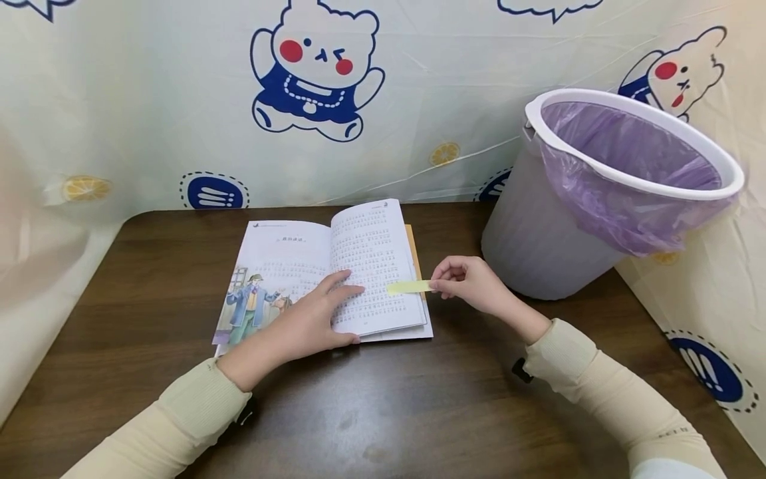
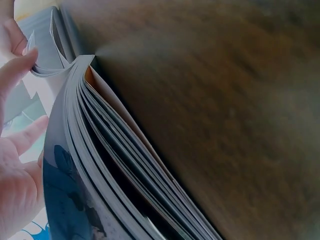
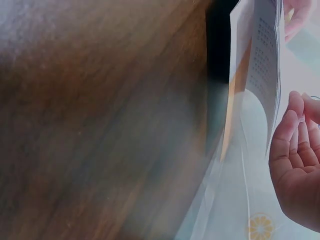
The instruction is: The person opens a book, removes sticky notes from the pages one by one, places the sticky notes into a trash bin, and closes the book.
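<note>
An open book (image 1: 365, 246) with printed text and a coloured picture on its left page lies on the table. My left hand (image 1: 311, 319) rests across its lower middle, fingers spread over the right page and thumb at the bottom edge. In the left wrist view the stacked page edges (image 2: 115, 150) show beside that hand. My right hand (image 1: 469, 283) pinches one end of a yellow sticky strip (image 1: 407, 287) between thumb and fingers. The strip's other end overlaps the right page's text. The right wrist view shows the pinching fingertips (image 3: 296, 102) near the page edges.
A grey trash bin (image 1: 550, 226) with a white rim and purple bag stands at the back right of the brown wooden table (image 1: 359, 412). Behind hangs a pale curtain (image 1: 419, 80) printed with cartoon bears.
</note>
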`<state>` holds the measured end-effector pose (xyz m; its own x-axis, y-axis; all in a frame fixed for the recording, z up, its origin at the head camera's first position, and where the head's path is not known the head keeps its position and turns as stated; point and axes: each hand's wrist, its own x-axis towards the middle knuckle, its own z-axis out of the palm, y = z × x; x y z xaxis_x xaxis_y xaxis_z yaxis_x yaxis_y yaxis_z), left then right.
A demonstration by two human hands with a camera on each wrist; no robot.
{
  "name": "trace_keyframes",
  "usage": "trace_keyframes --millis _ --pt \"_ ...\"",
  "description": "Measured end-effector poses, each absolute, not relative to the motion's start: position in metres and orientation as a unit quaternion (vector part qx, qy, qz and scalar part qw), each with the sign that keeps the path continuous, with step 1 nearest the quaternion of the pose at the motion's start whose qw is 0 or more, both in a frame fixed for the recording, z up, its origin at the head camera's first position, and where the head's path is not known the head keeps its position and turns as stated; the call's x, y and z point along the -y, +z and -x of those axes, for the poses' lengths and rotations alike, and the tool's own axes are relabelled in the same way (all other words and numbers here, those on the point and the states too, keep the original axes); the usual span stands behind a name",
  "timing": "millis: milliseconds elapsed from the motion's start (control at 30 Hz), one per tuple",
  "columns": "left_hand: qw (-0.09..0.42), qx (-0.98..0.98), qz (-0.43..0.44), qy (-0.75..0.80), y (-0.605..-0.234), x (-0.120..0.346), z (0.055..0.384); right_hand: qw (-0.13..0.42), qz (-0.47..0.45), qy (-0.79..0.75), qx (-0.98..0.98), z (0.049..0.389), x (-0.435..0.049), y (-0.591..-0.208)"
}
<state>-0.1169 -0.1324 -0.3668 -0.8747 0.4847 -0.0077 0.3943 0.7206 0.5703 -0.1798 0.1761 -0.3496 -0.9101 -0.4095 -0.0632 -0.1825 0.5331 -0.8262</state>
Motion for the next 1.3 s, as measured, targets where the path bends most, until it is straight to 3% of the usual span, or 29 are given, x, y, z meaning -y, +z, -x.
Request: trace_keyframes --millis 433,833,1033,1300 --pt "0.081 -0.923 -0.235 0.294 -0.367 0.134 0.117 0.125 0.154 -0.474 -0.858 0.183 -0.188 -0.345" --pt "0.079 -0.925 -0.230 0.293 -0.368 0.135 0.117 0.086 0.181 -0.485 -0.851 0.180 -0.198 -0.310" --pt "0.075 -0.923 -0.232 0.297 -0.368 0.135 0.117 0.036 0.213 -0.472 -0.855 0.174 -0.207 -0.278" --pt "0.073 -0.924 -0.231 0.297 -0.368 0.136 0.117 -0.070 0.236 -0.461 -0.852 0.158 -0.227 -0.221"
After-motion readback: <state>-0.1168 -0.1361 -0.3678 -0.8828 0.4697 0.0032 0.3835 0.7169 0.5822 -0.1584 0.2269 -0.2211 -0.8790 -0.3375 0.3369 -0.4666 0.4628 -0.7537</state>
